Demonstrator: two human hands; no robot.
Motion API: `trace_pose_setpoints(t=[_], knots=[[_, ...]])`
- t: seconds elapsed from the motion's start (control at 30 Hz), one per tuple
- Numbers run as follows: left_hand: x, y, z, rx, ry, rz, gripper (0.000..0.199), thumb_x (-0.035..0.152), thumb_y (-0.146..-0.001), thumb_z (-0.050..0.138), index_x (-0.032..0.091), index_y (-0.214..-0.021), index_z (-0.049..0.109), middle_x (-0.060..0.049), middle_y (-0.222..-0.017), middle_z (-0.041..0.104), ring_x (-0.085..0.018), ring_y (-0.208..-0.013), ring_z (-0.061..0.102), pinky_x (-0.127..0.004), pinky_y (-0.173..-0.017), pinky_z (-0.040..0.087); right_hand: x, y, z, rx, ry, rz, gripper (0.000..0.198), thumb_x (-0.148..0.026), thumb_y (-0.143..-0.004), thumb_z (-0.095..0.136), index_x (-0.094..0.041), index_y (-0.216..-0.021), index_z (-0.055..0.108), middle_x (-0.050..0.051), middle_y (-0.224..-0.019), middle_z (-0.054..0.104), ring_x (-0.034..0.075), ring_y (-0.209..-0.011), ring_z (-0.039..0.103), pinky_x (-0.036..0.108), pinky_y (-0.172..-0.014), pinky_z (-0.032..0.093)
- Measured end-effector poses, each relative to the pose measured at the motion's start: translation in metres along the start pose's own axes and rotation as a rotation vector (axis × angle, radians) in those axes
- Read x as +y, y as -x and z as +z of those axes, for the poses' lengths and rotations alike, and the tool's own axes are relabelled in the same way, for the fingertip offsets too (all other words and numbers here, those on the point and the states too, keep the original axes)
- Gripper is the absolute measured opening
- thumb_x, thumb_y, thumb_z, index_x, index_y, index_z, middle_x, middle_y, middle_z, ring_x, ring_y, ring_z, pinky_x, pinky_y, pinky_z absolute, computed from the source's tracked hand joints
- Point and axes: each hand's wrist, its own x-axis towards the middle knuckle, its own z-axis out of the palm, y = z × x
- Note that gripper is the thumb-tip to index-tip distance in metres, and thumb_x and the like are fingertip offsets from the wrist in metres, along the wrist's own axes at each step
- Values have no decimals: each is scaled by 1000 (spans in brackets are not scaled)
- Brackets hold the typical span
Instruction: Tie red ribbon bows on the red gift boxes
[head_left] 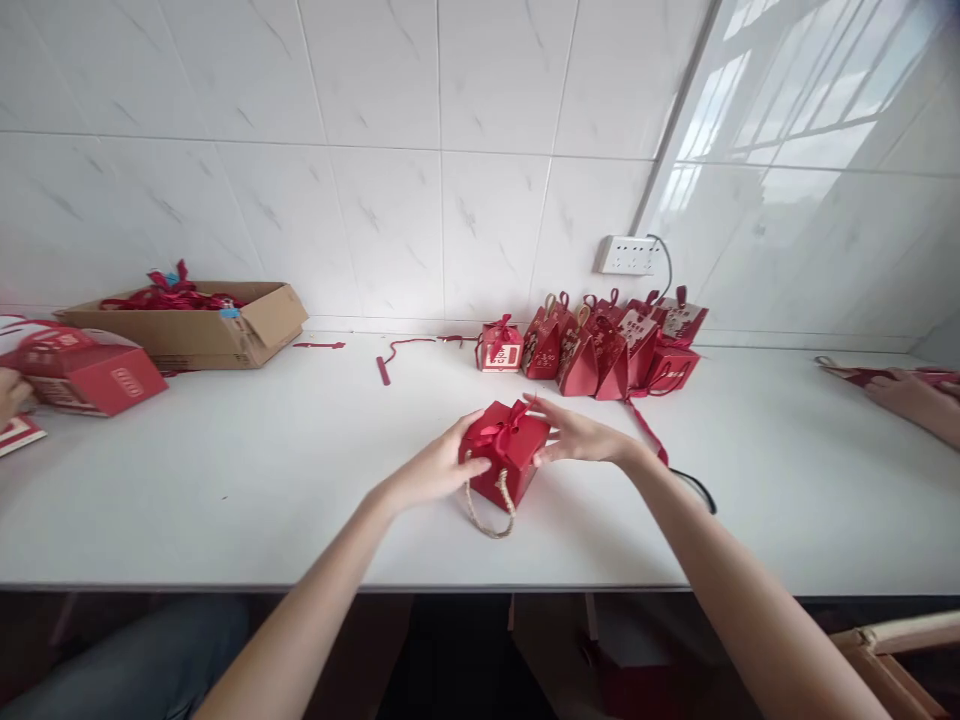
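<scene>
A small red gift box [517, 480] with a red ribbon bow [504, 432] on its top sits tilted at the middle of the white table. From its near side hangs a twisted cream rope handle [491, 530]. My left hand [442, 460] grips the left side, thumb on the near face and fingers behind. My right hand [574, 432] curves about the right side, its thumb against the box and its fingertips beside the bow. The box's far side and underside are hidden.
Several red gift boxes [581, 365] stand by the wall under a white power strip [630, 255]. A cardboard box [202, 340] of red ribbons is at the back left. Other people's hands [9, 395] work at the left and right [911, 400] edges. A ribbon scrap [384, 370] lies behind.
</scene>
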Motion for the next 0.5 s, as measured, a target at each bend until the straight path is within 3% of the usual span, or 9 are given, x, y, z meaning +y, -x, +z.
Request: trace_pose_setpoints(t=[0.07, 0.1, 0.23, 0.3, 0.37, 0.5], knots=[[-7, -30, -17, -81, 124, -44, 70, 25, -70, 67, 26, -134, 39, -7, -137, 49, -25, -127, 46, -39, -104, 39, 10, -21, 1, -98, -64, -53, 79, -35, -53, 83, -18, -123, 50, 11, -118, 61, 25, -103, 61, 38, -84, 53], [-11, -45, -23, -46, 184, -83, 70, 23, -67, 70, 25, -131, 42, -7, -134, 53, -26, -125, 47, -40, -102, 41, 13, -30, 2, -83, -80, -79, 73, -34, -55, 82, -18, -119, 52, 10, -111, 65, 25, -98, 63, 38, -81, 53], [-25, -84, -31, 169, 347, -112, 54, 35, -70, 65, 24, -121, 49, -8, -132, 54, -29, -123, 49, -40, -90, 49, 27, -55, 20, 252, -35, -156, 64, -32, -64, 77, -16, -118, 47, 12, -114, 61, 27, -105, 59, 43, -90, 49], [-33, -91, -23, 209, 414, -66, 53, 48, -77, 54, 25, -125, 45, -9, -133, 53, -29, -122, 50, -40, -86, 51, 36, -59, 34, 416, 7, -201, 61, -31, -69, 72, -17, -122, 45, 13, -122, 55, 28, -115, 53, 46, -98, 44], [-40, -92, -13, 270, 498, 31, 59, 51, -79, 51, 26, -131, 38, -8, -135, 51, -26, -123, 50, -39, -92, 48, 43, -56, 47, 523, 69, -216, 63, -33, -72, 70, -22, -127, 41, 12, -128, 48, 28, -122, 47, 47, -102, 41], [-45, -81, -4, 336, 287, 176, 68, 38, -78, 61, 27, -138, 31, -8, -135, 49, -23, -119, 51, -35, -100, 43, 49, -40, 56, 551, 136, -301, 69, -39, -74, 68, -27, -133, 33, 13, -133, 37, 29, -129, 39, 49, -103, 41]])
